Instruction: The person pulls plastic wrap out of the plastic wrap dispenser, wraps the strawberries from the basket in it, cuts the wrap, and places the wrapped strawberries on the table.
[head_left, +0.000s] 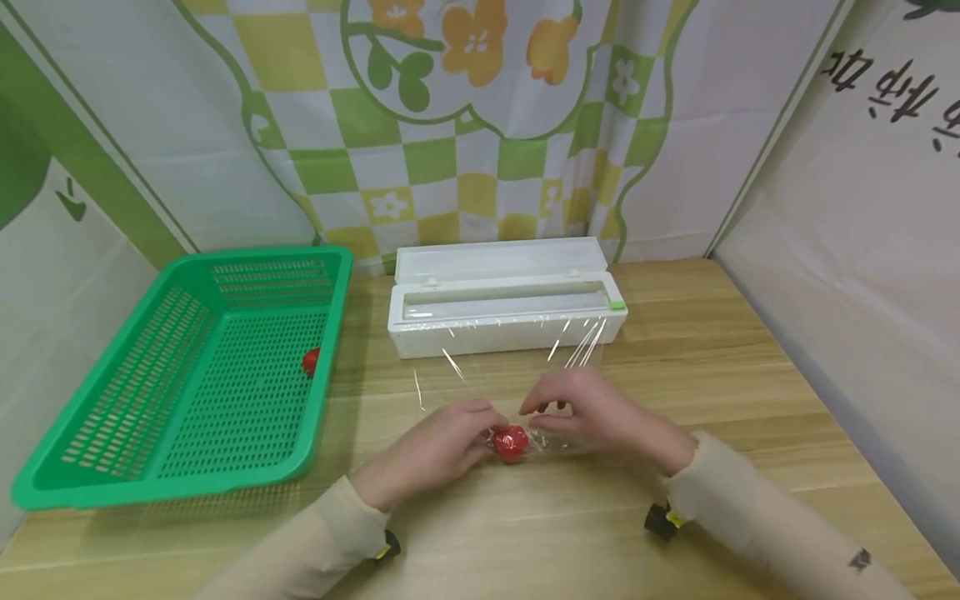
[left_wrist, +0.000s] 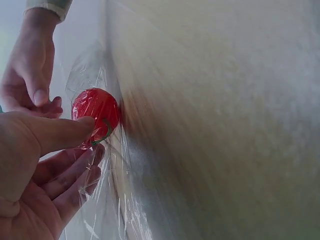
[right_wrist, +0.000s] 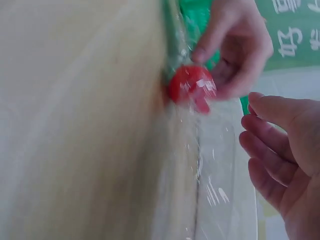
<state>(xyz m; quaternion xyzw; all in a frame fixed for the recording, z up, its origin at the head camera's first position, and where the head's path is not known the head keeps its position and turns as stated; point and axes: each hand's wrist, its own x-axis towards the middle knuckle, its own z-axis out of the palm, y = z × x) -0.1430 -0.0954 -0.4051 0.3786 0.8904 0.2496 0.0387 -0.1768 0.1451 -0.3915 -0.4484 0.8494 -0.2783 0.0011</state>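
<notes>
A red tomato (head_left: 510, 443) with a thin green stem lies under clear plastic film (left_wrist: 132, 220) that clings to it in wrinkles. My left hand (head_left: 442, 446) holds the tomato from its left side, thumb on the skin and fingers spread along the film below. On the other side, my right hand (head_left: 588, 408) hovers just over the film with bent fingers. Its thumb (right_wrist: 280, 107) and fingers stand apart with nothing between them. From the tomato, the film stretches back to a white wrap dispenser (head_left: 502, 337), whose lid is raised.
A green plastic basket (head_left: 341, 308) stands at the left with another red tomato (head_left: 311, 362) against its right wall. Behind the dispenser hangs a checked, flowered cloth (head_left: 480, 179). The wooden table (head_left: 697, 350) meets white panels at the sides.
</notes>
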